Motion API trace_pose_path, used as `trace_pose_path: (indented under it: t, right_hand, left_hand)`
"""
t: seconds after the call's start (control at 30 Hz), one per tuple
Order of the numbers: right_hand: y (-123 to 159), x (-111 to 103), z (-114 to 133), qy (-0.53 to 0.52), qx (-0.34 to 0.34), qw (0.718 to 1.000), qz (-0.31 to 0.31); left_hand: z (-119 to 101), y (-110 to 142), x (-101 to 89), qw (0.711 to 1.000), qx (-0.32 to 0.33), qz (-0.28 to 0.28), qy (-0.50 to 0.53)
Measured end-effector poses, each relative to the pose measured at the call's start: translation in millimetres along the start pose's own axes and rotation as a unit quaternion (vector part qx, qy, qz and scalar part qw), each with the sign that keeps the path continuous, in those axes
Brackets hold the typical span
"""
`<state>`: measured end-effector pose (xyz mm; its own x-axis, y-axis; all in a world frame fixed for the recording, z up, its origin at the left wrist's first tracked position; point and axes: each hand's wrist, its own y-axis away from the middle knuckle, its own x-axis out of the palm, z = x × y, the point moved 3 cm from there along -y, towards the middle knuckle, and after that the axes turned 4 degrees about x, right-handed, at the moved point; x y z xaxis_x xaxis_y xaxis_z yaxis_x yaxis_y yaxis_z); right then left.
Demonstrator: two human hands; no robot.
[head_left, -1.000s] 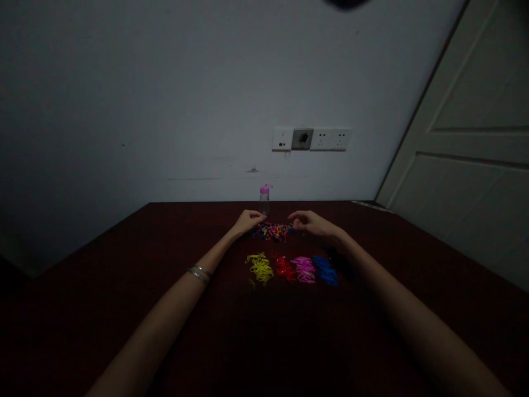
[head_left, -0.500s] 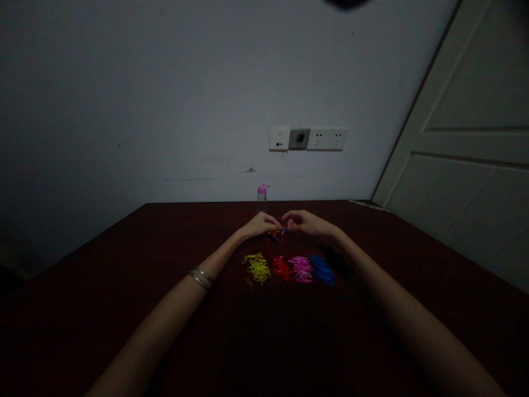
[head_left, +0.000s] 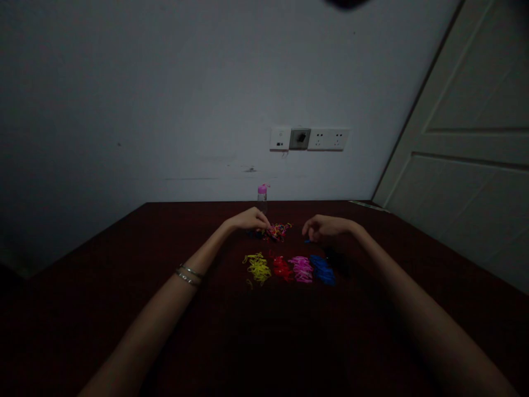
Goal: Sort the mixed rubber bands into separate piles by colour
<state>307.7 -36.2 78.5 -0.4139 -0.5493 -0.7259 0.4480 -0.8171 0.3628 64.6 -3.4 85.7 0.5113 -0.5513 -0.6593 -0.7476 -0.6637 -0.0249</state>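
Note:
Small rubber bands in mixed colours form a heap (head_left: 279, 231) towards the back of the dark table. My left hand (head_left: 251, 219) is at the heap's left edge, fingers pinched together; what is between them is too small to make out. To the right of the heap, my right hand (head_left: 322, 227) is closed on a blue rubber band (head_left: 307, 241) that shows below its fingertips. Nearer to me lie sorted bands in a row: a yellow pile (head_left: 258, 269), a red pile (head_left: 282, 268), a pink pile (head_left: 302, 269) and a blue pile (head_left: 322, 269).
A clear bottle with a pink cap (head_left: 262, 198) stands behind the heap, near the wall. Sockets and a switch (head_left: 309, 139) are on the wall above. A dark object (head_left: 336, 259), hard to make out, lies right of the blue pile. A pale door (head_left: 467, 138) is at right.
My hands have moved apart from over the mixed heap: the right one went right with a blue rubber band, the left one slightly left. More of the heap shows now.

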Motion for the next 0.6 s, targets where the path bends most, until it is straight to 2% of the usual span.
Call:
trace_pose_path:
  t: [0.13,0.27,0.4,0.6]
  right_hand:
    - [1,8,-13,-0.022,0.074,0.992,0.102]
    - [2,14,-15,-0.032,0.118,0.981,0.151]
    - [2,13,-16,-0.049,0.123,0.981,0.145]
    - [5,3,-25,-0.045,0.151,0.983,0.095]
  left_hand:
    - [-2,17,-13.7,0.993,-0.021,0.117,-0.014]
    - [5,30,-17.5,0.978,-0.084,0.192,-0.018]
    - [18,34,-10.3,0.963,-0.131,0.236,-0.006]
    - [30,30,-1.2,0.949,-0.164,0.268,-0.031]
